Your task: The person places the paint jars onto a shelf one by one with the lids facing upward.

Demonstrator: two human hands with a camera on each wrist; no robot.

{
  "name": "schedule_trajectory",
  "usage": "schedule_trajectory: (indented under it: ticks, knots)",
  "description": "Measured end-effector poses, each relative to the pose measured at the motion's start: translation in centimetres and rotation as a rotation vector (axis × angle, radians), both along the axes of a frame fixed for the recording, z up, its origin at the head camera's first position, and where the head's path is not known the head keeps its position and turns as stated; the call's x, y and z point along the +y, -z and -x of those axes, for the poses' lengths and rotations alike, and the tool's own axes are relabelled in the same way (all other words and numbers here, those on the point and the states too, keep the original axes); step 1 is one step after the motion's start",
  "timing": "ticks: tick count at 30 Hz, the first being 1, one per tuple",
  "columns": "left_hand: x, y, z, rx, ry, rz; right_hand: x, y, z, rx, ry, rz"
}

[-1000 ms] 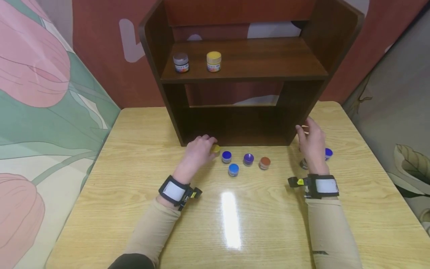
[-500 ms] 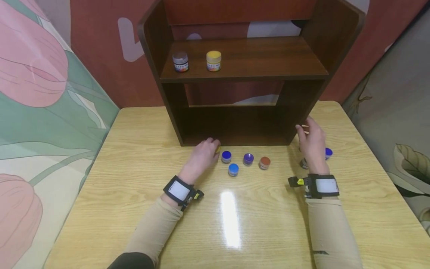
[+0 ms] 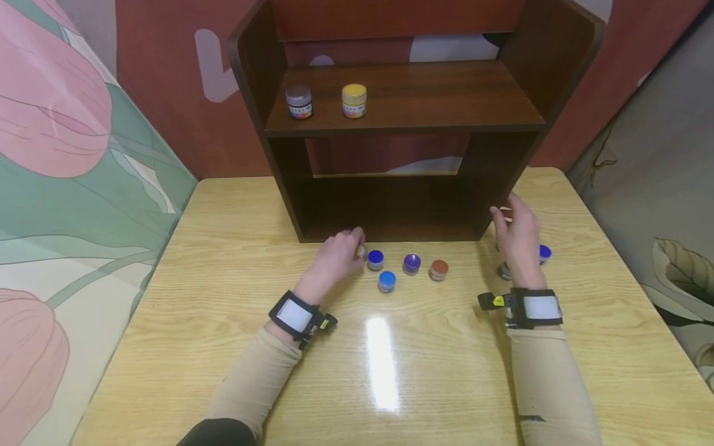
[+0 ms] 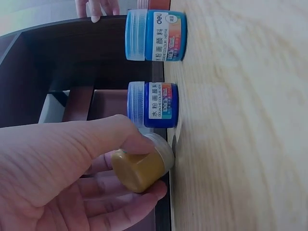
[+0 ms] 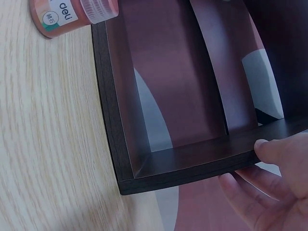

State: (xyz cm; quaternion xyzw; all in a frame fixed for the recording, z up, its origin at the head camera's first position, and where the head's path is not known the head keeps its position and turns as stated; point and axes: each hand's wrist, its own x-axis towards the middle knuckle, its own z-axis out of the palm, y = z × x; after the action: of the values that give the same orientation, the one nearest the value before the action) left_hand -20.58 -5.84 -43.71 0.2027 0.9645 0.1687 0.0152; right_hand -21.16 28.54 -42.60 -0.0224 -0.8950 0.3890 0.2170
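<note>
My left hand (image 3: 333, 260) pinches an ochre paint jar (image 4: 139, 168) between thumb and fingers, low by the front edge of the dark wooden shelf (image 3: 401, 129). The jar is tilted, its clear lid end toward the table and its ochre base facing up and outward. Right beside it stand a dark blue paint jar (image 4: 161, 106) and a light blue paint jar (image 4: 166, 36), both upright. My right hand (image 3: 520, 241) grips the shelf's right side panel (image 5: 207, 166), thumb on the front edge and fingers round the outer side.
A purple-lidded jar (image 3: 412, 264) and a reddish-brown jar (image 3: 439, 270) stand before the shelf. Near my right wrist are a blue-lidded jar (image 3: 545, 253) and a partly hidden dark jar (image 3: 504, 271). The upper board bears a black jar (image 3: 299, 103) and a yellow jar (image 3: 354, 101).
My left hand has shifted slightly right with the ochre jar, which has turned in the fingers so that a paler part shows. The right hand stays at the shelf panel.
</note>
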Motion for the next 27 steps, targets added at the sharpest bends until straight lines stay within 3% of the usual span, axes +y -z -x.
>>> schedule_trajectory:
  ticks: [13,27]
  knots:
    - [-0.66,-0.32,0.04,0.018,0.005,-0.043,-0.01,-0.13,-0.15,-0.007,-0.004,0.000]
    - [-0.62,-0.49,0.21,0.013,-0.043,-0.077,-0.04,-0.09,-0.08,-0.008,0.005,-0.002]
